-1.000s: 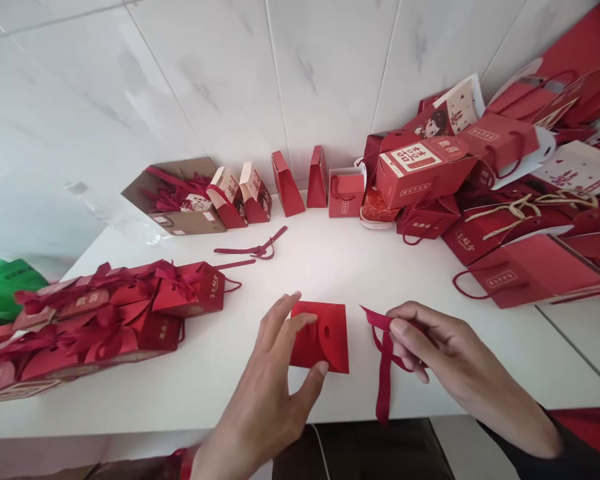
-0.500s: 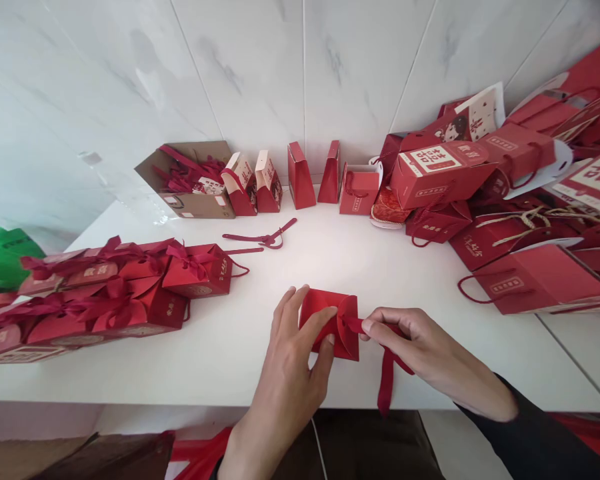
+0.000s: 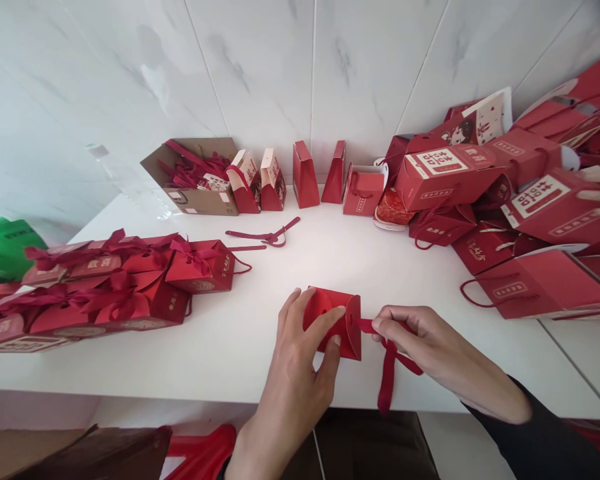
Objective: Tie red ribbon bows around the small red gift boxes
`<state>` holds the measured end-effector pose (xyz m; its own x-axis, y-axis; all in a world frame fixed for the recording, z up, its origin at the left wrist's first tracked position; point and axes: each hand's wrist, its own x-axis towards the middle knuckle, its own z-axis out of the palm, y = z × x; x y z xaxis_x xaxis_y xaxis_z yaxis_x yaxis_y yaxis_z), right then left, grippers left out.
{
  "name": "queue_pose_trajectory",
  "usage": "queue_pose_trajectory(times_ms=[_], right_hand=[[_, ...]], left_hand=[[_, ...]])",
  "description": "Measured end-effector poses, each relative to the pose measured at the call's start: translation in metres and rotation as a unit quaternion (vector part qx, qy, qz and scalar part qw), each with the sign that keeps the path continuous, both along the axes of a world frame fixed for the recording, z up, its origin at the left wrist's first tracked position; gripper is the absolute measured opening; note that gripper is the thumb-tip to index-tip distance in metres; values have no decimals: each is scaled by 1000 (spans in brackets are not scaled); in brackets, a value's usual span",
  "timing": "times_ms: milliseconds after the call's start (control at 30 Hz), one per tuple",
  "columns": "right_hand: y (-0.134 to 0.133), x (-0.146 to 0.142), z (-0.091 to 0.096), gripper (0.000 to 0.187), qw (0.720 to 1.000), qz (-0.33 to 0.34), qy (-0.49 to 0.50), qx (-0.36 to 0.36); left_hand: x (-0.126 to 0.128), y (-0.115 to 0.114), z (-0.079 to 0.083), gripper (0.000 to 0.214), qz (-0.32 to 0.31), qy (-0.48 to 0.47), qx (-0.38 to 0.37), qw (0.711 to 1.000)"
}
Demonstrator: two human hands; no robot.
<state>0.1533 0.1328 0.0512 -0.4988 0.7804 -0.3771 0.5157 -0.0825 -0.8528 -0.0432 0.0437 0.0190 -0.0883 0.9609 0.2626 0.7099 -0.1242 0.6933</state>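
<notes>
Near the front edge of the white table (image 3: 230, 360), the left hand (image 3: 299, 365) arches half-open while the right hand (image 3: 423, 339) pinches closed. Between them, under the left thumb and forefinger, lies a red gift box (image 3: 349, 333). A dark-red ribbon (image 3: 387, 380) hangs from the pinch, its short end pointing left at the box, its tail drooping towards that edge.

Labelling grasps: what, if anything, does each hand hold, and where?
Right hand: red ribbon, pinched between thumb and fingers just beside the red box. Left hand: thumb and fingers on the box's top; grip unclear.
</notes>
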Motion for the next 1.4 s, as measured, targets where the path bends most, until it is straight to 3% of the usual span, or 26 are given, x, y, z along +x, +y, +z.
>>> queue_pose_trajectory(times_ms=[333,667,933,1200,1400], right_hand=[[5,-12,6,32,999,44,7,-25],[2,-6,-2,32,998,54,-40,20],[-1,2,-4,36,997,51,-52,36],[-5,7,6,36,993,38,-74,79],[-6,11,15,40,995,32,-81,43]], left_hand=[[7,2,5,33,9,-4,6,1000],[10,9,3,34,17,40,0,999],[12,6,9,44,-9,-37,-47,998],[14,6,9,41,-10,-51,-66,997],[12,7,10,38,-7,-59,-81,995]])
